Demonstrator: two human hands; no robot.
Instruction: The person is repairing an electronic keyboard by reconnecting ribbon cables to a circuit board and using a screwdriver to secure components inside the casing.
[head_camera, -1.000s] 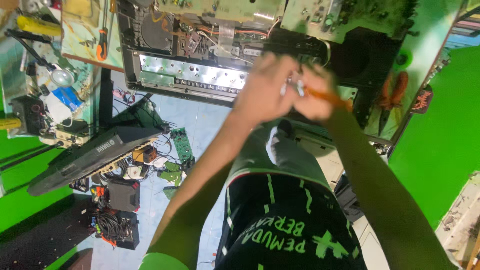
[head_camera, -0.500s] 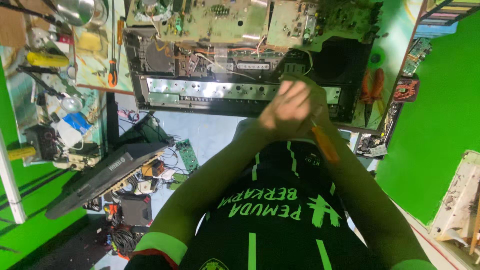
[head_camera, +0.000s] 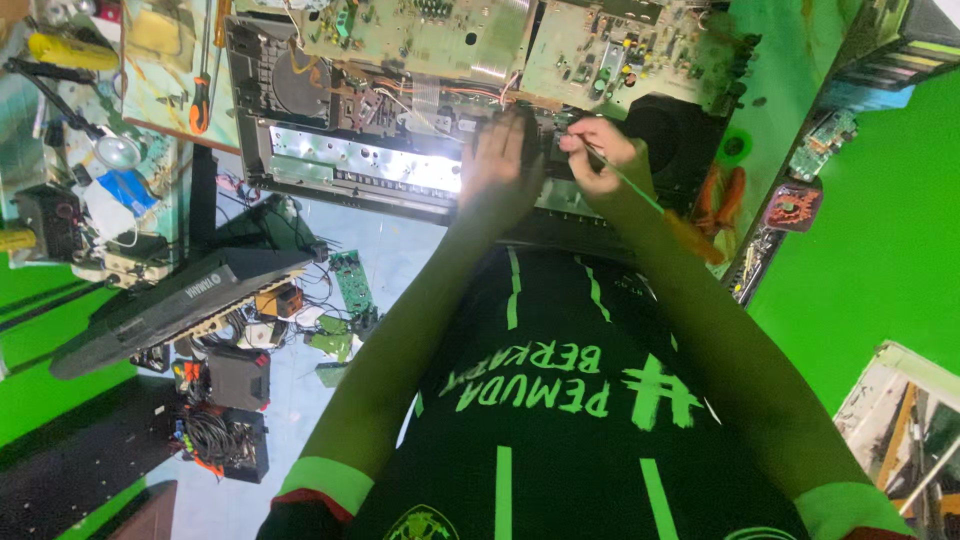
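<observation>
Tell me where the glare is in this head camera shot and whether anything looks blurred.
Head view: strongest glare on the shiny metal strip left of the left hand; the right hand with its orange-handled screwdriver looks slightly soft; wide-lens bending at edges.

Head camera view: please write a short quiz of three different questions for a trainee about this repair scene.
1. True or false: the right hand holds a thin screwdriver with an orange handle.
2. Multiple choice: the left hand rests on A) the black flat keyboard casing at the left, B) the opened electronic device with green circuit boards, C) the small green loose circuit board on the floor.
3. Fill in: the hands work just beside a bright, shiny ____ strip.

Key: 1 true; 2 B; 3 metal
</observation>
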